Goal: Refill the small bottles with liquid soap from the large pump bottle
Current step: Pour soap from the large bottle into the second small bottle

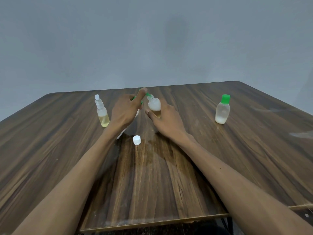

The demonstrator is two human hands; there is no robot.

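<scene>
Mid-refill, by the look of it: small bottle (154, 107) at frame centre, uncapped, foamy on top, amber below, gripped upright by the right hand (166, 120), mouth under the green pump spout (149, 94). Left hand (126, 110) curled over the pump head of the large pump bottle (128, 126) (mostly hidden). White cap (136, 139) lying loose below. Spray bottle (102, 112) at left part full; green-capped bottle (222, 110) at right nearly empty, likely still to fill.
</scene>
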